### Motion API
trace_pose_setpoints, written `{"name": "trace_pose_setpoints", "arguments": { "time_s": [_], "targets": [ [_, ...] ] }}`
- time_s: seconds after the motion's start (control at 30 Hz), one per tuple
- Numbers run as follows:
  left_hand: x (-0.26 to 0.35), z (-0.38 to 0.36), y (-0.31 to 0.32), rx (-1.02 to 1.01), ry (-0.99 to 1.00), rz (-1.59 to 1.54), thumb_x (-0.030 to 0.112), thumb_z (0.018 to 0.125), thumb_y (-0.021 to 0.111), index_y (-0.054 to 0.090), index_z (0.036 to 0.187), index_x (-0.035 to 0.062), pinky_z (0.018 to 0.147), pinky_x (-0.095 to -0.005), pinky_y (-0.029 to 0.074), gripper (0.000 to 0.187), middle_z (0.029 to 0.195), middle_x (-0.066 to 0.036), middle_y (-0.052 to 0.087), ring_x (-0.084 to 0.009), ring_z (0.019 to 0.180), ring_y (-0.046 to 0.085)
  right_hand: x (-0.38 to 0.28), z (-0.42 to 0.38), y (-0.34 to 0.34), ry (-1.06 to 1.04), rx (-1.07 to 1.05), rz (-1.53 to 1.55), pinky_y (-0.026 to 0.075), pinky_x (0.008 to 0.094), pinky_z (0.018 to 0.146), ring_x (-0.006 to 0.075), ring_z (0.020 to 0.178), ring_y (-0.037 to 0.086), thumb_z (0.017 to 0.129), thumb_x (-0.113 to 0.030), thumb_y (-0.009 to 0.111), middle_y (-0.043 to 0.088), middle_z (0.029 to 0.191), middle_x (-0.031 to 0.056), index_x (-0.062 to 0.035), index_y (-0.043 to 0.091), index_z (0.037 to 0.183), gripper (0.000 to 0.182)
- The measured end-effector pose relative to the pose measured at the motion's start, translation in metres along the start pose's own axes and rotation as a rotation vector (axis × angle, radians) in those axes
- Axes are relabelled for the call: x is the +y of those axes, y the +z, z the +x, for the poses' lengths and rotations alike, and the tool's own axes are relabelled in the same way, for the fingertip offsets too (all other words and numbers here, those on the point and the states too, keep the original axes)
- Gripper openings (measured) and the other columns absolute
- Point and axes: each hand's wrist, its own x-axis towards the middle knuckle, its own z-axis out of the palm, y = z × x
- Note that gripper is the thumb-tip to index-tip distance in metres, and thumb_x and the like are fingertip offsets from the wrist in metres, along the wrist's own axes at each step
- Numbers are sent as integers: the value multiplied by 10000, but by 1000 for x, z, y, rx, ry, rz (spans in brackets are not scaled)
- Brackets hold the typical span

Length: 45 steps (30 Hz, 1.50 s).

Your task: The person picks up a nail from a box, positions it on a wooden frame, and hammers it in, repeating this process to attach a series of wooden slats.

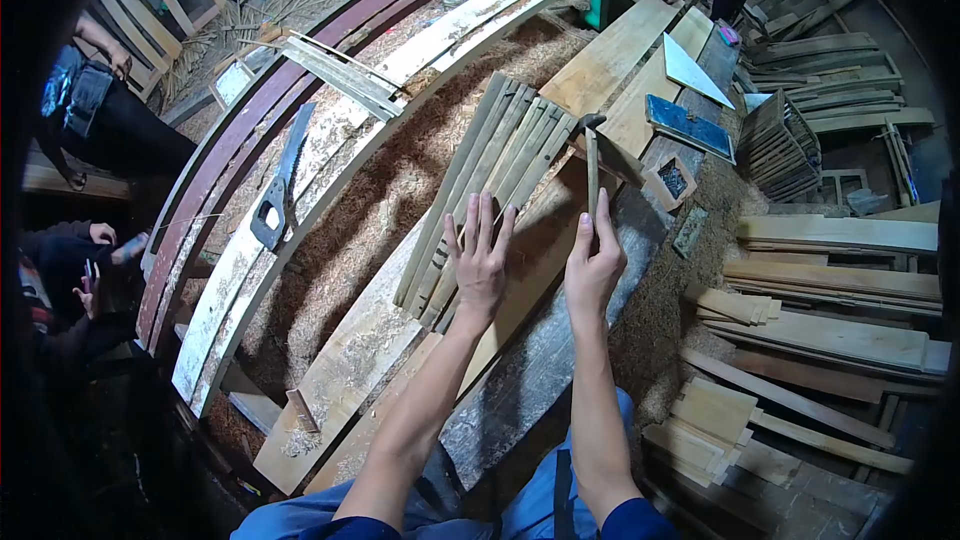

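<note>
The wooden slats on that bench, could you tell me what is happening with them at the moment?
A person in blue sits at a sawdust-covered workbench. The left hand lies flat, fingers spread, on a bundle of thin wooden slats resting on a plank. The right hand grips the handle of a hammer, its head raised just beside the slats' far end. A handsaw lies on a curved board to the left. Other people stand at the edges.
</note>
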Motion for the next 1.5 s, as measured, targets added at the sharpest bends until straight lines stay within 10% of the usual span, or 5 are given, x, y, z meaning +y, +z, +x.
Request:
{"name": "trace_pose_setpoints", "arguments": {
  "time_s": [0.37, 0.43, 0.93, 1.5],
  "targets": [
    [5, 0, -1, -21, -43, -11, 50, 920, 531, 525, 1540, 183, 1292, -557, 145, 634, 1670, -142, 384, -295, 1573, 315, 3, 0, 1, -18, 4, -18, 507, 426, 1037, 406, 1286, 630, 1093, -192, 529, 628, 1399, 273, 16, 549, 1479, 439],
    [3, -1, -2, -51, -47, -12, 90, 942, 533, 540, 1526, 191, 1285, -566, 163, 593, 1657, -137, 410, -282, 1567, 329, 8, 0, 4, -120, 69, -61, 536, 475, 815, 419, 943, 689, 1081, -186, 537, 705, 1082, 263, -46, 580, 1475, 421],
    [-11, 25, -20, -83, 71, -84, 188, 1019, 604, 521, 1538, 168, 1208, -441, 253, 526, 1661, -50, 423, -231, 1554, 356, 16, 4, 0, -145, 57, -11, 541, 469, 924, 453, 1118, 679, 1078, -157, 543, 689, 1257, 294, 0, 585, 1454, 410],
    [-1, 36, -2, -48, 179, 206, 197, 952, 555, 565, 1490, 158, 1288, -506, 187, 540, 1644, 14, 440, -199, 1552, 355, 13, 4, -1, -109, 44, 20, 531, 464, 962, 434, 1151, 678, 1078, -166, 542, 689, 1274, 283, -2, 573, 1466, 422]
  ]
}}
